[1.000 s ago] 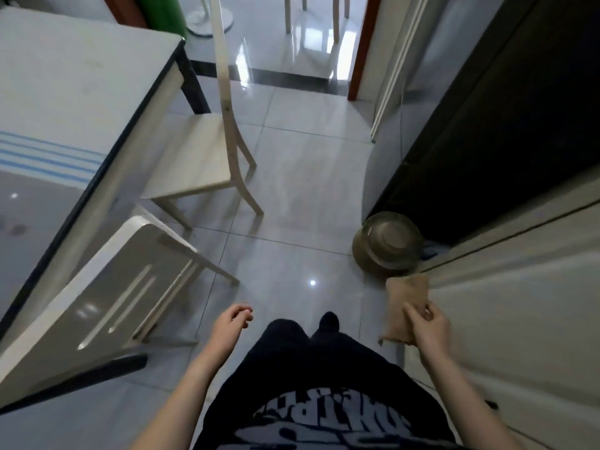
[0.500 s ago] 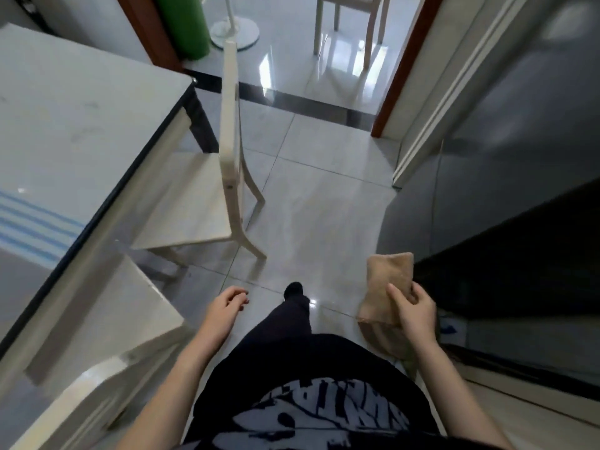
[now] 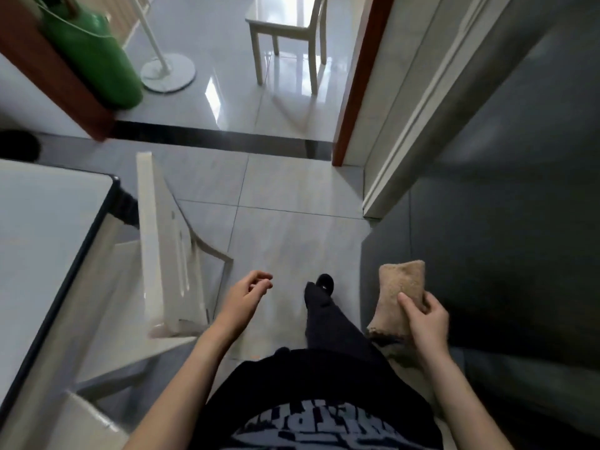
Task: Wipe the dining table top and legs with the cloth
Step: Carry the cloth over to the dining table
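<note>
A folded tan cloth is held upright at the lower right by my right hand, thumb across its front and fingers curled behind. My left hand hangs in front of me with fingers loosely curled and nothing in it. The dining table, pale top with a dark edge, fills the left side; one dark leg shows under its far corner. Neither hand touches the table.
A white chair stands tucked against the table's right side. Ahead, a doorway with a brown frame opens to a room holding another chair, a fan base and a green cylinder. Dark cabinet fronts line the right.
I have walked forward along the table toward the doorway; the table's far corner and second chair came nearer. The round pan on the floor has left the view. My right hand still holds the cloth.
</note>
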The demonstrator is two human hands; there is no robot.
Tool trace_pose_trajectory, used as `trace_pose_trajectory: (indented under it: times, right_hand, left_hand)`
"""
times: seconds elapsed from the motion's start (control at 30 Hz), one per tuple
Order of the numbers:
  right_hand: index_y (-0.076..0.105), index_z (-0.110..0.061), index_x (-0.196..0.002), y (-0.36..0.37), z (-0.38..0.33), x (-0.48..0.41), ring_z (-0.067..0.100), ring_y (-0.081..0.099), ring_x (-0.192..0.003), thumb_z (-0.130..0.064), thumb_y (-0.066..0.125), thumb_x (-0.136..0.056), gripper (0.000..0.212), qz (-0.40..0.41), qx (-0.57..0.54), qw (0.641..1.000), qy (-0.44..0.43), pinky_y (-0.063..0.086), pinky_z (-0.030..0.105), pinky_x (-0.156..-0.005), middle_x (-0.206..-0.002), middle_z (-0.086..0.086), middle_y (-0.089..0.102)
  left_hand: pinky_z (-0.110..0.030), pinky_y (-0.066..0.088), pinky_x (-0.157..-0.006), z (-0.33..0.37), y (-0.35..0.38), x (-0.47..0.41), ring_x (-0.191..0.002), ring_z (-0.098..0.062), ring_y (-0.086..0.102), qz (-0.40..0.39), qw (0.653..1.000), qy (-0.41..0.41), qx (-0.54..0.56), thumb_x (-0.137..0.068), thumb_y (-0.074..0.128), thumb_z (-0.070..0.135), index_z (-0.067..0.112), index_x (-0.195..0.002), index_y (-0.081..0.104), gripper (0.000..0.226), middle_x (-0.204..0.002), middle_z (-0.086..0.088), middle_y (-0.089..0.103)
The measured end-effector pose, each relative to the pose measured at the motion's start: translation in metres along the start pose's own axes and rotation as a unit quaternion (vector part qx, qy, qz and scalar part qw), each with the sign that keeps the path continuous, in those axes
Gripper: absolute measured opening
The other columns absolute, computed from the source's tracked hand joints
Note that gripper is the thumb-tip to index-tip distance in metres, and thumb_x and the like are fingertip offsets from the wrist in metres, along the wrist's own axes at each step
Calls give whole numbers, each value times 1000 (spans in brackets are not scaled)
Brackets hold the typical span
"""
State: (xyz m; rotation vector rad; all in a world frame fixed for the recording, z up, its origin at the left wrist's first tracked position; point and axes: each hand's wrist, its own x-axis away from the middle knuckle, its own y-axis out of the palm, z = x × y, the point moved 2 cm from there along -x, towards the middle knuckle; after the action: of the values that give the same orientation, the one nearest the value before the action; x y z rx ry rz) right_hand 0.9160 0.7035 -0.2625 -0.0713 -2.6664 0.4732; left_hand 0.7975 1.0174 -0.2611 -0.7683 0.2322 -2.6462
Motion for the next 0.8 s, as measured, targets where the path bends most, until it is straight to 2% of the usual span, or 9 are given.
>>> trace_pose_trajectory:
  times: [0.13, 0.2, 0.3, 0.37, 0.5, 0.57, 0.67, 0.8]
  right_hand:
    - [65, -10, -96, 35, -45, -83, 12, 63, -78, -10, 71, -86, 12, -12, -1, 1000, -13, 51, 26, -70, -89, 7, 69]
    - [65, -5, -98, 53, -72, -121, 14, 63, -77, -7, 70, -86, 14, -31, 2, 999, -25, 53, 16, -63, -88, 8, 69]
    - [65, -2, -99, 80, -115, -170, 3, 64, -68, -4, 69, -86, 14, -55, 11, 997, -44, 49, 8, -57, -84, 7, 68]
    - [65, -5, -98, 101, -143, -199, -7, 62, -62, -5, 70, -86, 13, -75, 18, 996, -51, 48, 8, -56, -83, 4, 68]
    - [66, -7, -99, 144, -185, -250, 4, 65, -70, -7, 71, -85, 14, -117, 34, 991, -56, 54, 17, -65, -89, 10, 71]
    - [66, -8, -99, 169, -205, -276, -2, 66, -68, -5, 70, -86, 14, -140, 36, 988, -55, 56, 20, -69, -87, 4, 71]
    - [64, -13, -96, 207, -235, -317, -2, 66, -67, -4, 68, -88, 13, -157, 41, 985, -53, 51, 9, -59, -84, 0, 68]
    - [64, -16, -89, 260, -280, -377, 3, 64, -68, -5, 67, -88, 11, -147, 46, 987, -48, 50, 8, -57, -84, 3, 68]
  left_hand:
    - [-27, 47, -80, 31, -1, -72, -85, -12, 62, 14, 1000, -11, -8, -78, 50, 35, 28, -89, 63, 18, -92, -5, 68]
    - [-29, 48, -82, 44, -8, -100, -87, -12, 63, 30, 999, -25, -11, -78, 50, 37, 30, -89, 64, 19, -91, -2, 69]
    - [-29, 47, -79, 61, -20, -133, -87, -15, 62, 67, 996, -51, 9, -77, 48, 36, 27, -89, 63, 21, -89, -1, 67]
    - [-29, 46, -78, 70, -30, -153, -87, -18, 61, 93, 993, -69, 16, -77, 47, 36, 24, -91, 64, 25, -89, -3, 67]
    - [-29, 46, -75, 75, -50, -192, -87, -19, 62, 128, 986, -107, 21, -82, 49, 34, 18, -96, 66, 26, -91, -4, 69]
    - [-26, 45, -72, 78, -58, -220, -85, -20, 62, 143, 981, -126, 29, -92, 52, 20, 15, -95, 66, 15, -89, -5, 68]
    - [-23, 45, -70, 87, -73, -274, -83, -23, 60, 156, 977, -141, 36, -95, 50, 7, 15, -91, 64, 17, -87, -6, 67]
    - [-36, 50, -83, 115, -108, -359, -87, -21, 64, 146, 980, -135, 24, -94, 53, 19, 26, -87, 63, 15, -88, 0, 69]
